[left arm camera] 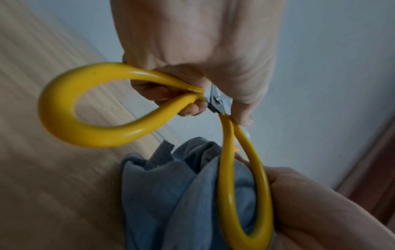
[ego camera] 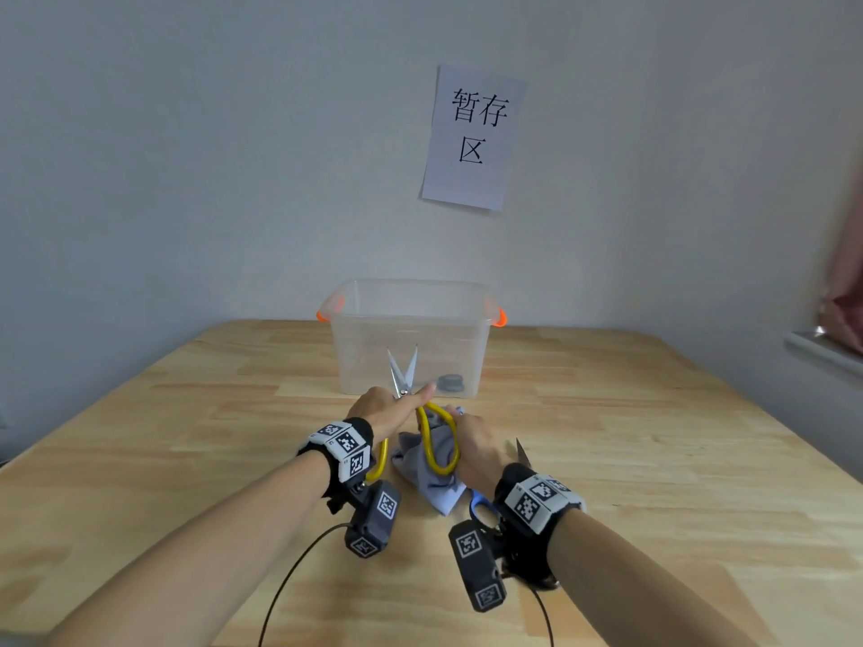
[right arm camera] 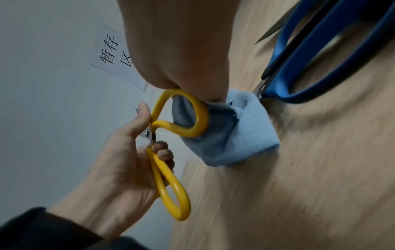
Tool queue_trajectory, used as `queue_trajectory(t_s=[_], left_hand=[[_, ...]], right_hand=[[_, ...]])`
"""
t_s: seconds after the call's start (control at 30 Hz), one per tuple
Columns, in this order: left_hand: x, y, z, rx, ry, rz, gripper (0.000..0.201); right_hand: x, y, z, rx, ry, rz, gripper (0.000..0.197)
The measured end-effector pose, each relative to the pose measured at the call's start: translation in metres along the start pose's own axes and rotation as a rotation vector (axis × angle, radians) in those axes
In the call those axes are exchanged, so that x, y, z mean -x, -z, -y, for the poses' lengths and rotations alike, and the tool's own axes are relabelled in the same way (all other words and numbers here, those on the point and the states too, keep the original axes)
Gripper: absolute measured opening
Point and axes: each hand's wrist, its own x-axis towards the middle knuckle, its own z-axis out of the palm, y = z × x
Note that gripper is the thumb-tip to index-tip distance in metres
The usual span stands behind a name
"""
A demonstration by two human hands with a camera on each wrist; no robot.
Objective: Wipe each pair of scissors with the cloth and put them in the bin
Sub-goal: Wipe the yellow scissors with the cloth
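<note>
Yellow-handled scissors [ego camera: 402,389] stand with their blades up and slightly apart, just in front of the clear bin [ego camera: 364,347]. My left hand [ego camera: 407,400] pinches them at the pivot, thumb on one side and fingers on the other, as the left wrist view shows [left arm camera: 215,101]. My right hand [ego camera: 460,427] grips a blue-grey cloth [ego camera: 434,478] bunched round one yellow handle loop [right arm camera: 200,118]. The cloth [left arm camera: 181,186] hangs down to the table. Blue-handled scissors [right arm camera: 310,59] lie on the table under my right wrist.
The bin has orange latches and holds a dark round object [ego camera: 450,382]. It stands at the far middle of the wooden table [ego camera: 654,436], against a wall with a paper sign [ego camera: 471,137]. Cables trail from both wrist cameras.
</note>
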Motion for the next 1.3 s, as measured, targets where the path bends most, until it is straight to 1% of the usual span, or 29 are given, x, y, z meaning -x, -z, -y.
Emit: queue_trajectory(t_s=[0.13,0.23,0.33,0.43,0.53,0.57,0.63,0.7,0.77,0.87,0.93,1.0,1.03,1.13,1.2,1.27,1.3], left_hand=[[0.001,-0.005,-0.004,0.077,0.017,0.029,0.069],[0.002,-0.009,-0.006,0.133,0.03,0.024,0.067],[0.005,-0.012,-0.009,0.193,0.018,0.033,0.057],[0.009,-0.014,-0.011,0.275,0.026,0.046,0.047],[0.01,-0.009,-0.015,0.366,0.019,0.023,0.047],[0.009,-0.008,-0.017,0.403,0.017,0.036,0.044],[0.007,-0.008,-0.021,0.502,0.008,0.098,0.037],[0.005,-0.007,-0.025,0.597,0.008,0.125,0.033],[0.01,-0.006,-0.031,0.692,0.025,0.135,0.032],[0.014,-0.007,-0.034,0.775,-0.001,0.189,0.038],[0.017,-0.007,-0.036,0.837,-0.022,0.193,0.034],[0.019,-0.004,-0.037,0.901,-0.011,0.205,0.027],[0.018,-0.002,-0.037,0.929,-0.001,0.224,0.023],[0.017,0.002,-0.036,0.967,0.02,0.306,0.018],[0.015,0.003,-0.034,0.998,0.051,0.371,0.016],[0.014,0.004,-0.032,1.013,0.078,0.42,0.019],[0.013,0.004,-0.029,0.995,0.104,0.437,0.017]], right_hand=[[0.011,-0.004,0.005,-0.079,-0.043,0.008,0.033],[0.016,-0.008,0.006,-0.162,-0.09,0.038,0.036],[0.013,-0.005,0.002,-0.169,-0.113,0.05,0.037],[0.009,-0.002,0.0,-0.193,-0.14,0.111,0.036],[0.01,-0.001,0.005,-0.19,-0.131,0.171,0.03],[0.009,0.0,0.007,-0.189,-0.12,0.192,0.031],[0.009,0.003,0.009,-0.213,-0.102,0.239,0.039],[0.008,0.004,0.011,-0.212,-0.075,0.293,0.038],[0.008,0.003,0.011,-0.216,-0.048,0.36,0.037],[0.006,0.002,0.009,-0.212,-0.076,0.398,0.037],[-0.003,0.002,0.002,-0.211,-0.109,0.427,0.044],[-0.002,0.002,-0.002,-0.199,-0.112,0.411,0.055],[-0.003,0.002,-0.002,-0.191,-0.11,0.409,0.054],[-0.004,-0.002,-0.001,-0.121,-0.071,0.397,0.034],[-0.01,-0.007,-0.003,-0.045,-0.001,0.304,0.026],[-0.017,-0.011,-0.006,-0.011,0.035,0.154,0.026],[-0.021,-0.011,-0.009,-0.002,0.057,0.096,0.027]])
